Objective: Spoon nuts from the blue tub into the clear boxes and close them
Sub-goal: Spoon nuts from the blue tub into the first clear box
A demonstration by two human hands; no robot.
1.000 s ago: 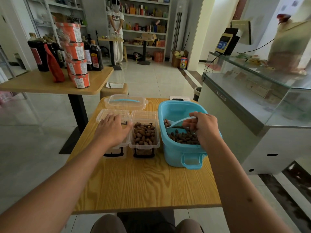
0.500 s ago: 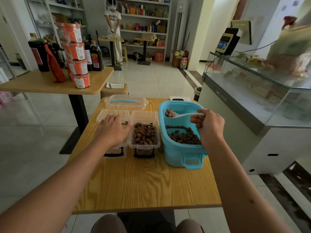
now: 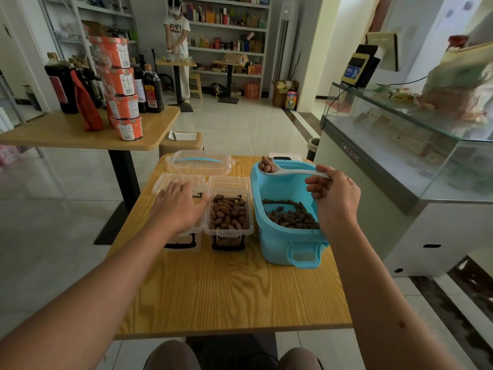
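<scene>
Head view, inspector: state your hands.

— My right hand (image 3: pixel 334 198) pinches the handle of the white spoon (image 3: pixel 290 170), held level above the far end of the blue tub (image 3: pixel 282 241); a few nuts (image 3: pixel 266 164) sit in its bowl. My left hand (image 3: pixel 180 206) lies flat, fingers straight, on the left clear box (image 3: pixel 184 236).

— And the rest?

— The right clear box (image 3: pixel 229 231), just beside the tub on the table (image 3: pixel 229 289), is open and holds nuts. More nuts lie in the tub. A lidded clear container (image 3: pixel 200 162) stands behind both boxes.
</scene>
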